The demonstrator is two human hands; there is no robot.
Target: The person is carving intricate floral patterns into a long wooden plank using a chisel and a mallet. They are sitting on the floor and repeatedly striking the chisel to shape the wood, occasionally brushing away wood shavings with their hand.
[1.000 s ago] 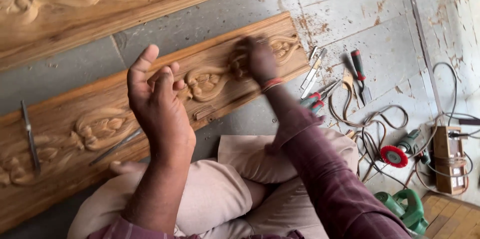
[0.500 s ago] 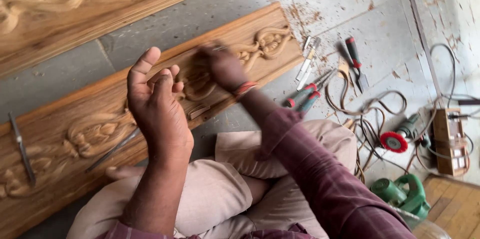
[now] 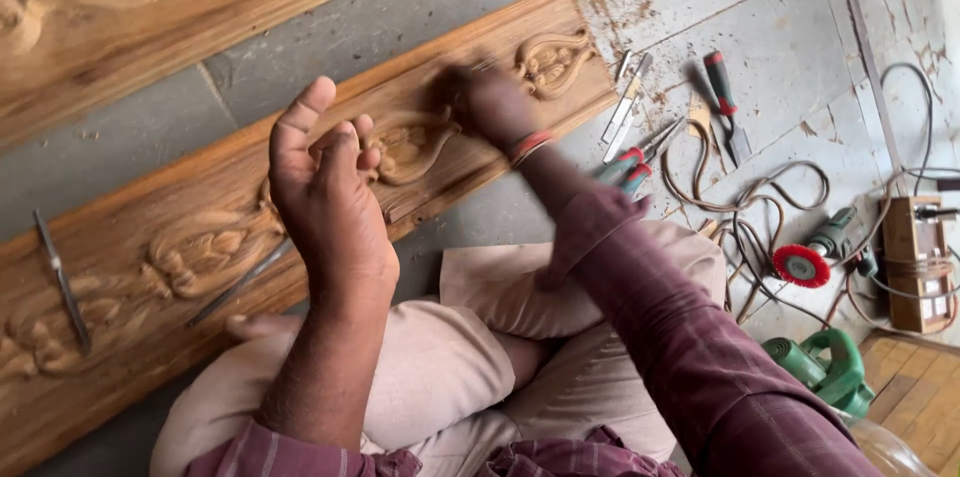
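A long carved wooden plank (image 3: 150,212) lies on the floor in front of my crossed legs. My right hand (image 3: 490,102) is blurred with motion and presses down on the raised scroll carving near the plank's right end. What it grips, if anything, is hidden. My left hand (image 3: 330,187) is raised above the middle of the plank, back to the camera, thumb out, fingers loosely curled, with nothing seen in it. A thin metal tool (image 3: 240,282) lies on the plank's near edge below that hand.
A second carved plank (image 3: 180,7) lies further away. Another metal tool (image 3: 62,282) rests on the plank's left part. To the right lie chisels (image 3: 625,107), pliers (image 3: 630,165), a red-handled tool (image 3: 722,97), tangled cords (image 3: 740,207), a grinder (image 3: 815,257), a green power tool (image 3: 825,372) and a wooden socket box (image 3: 915,262).
My right hand has rubbed left and then back right along the carving. My left hand has stayed raised in the same pose.
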